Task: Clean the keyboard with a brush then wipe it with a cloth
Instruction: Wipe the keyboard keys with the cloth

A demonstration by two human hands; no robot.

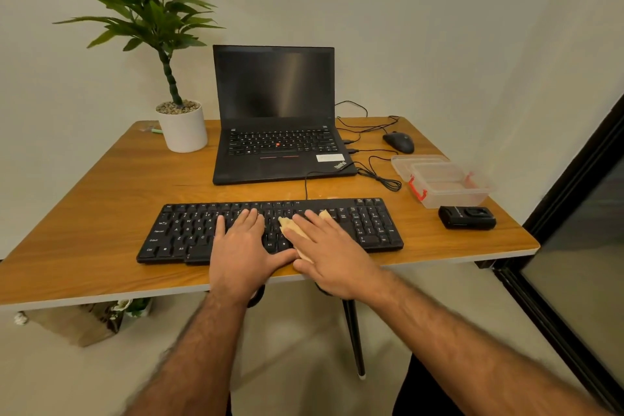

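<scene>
A black keyboard (pixel 270 230) lies along the near edge of a wooden table (pixel 101 199), its cable running back toward an open laptop (pixel 277 118) with a dark screen. Both hands rest on the keys. The left hand (pixel 241 250) lies flat and released on the middle of the keyboard, fingers spread and pointing away from the person, holding nothing. The right hand (pixel 326 253) is also flat with its fingers stretched out, pressing a tan cloth (pixel 292 228) down onto the keys just right of centre; the cloth shows between the 2 hands, and a small corner peeks out past the fingertips. The thumbs of the 2 hands nearly meet at the keyboard's front edge.

Right of the keyboard sits a small black box-shaped device (pixel 467 217), and behind it a clear plastic container (pixel 445 184) with red clips, its lid lying beside it. A black mouse (pixel 398 142) sits further back near the laptop, with loops of cable around it. A potted plant (pixel 182 125) in a white pot stands at the table's back left corner. I cannot make out a brush anywhere on the table.
</scene>
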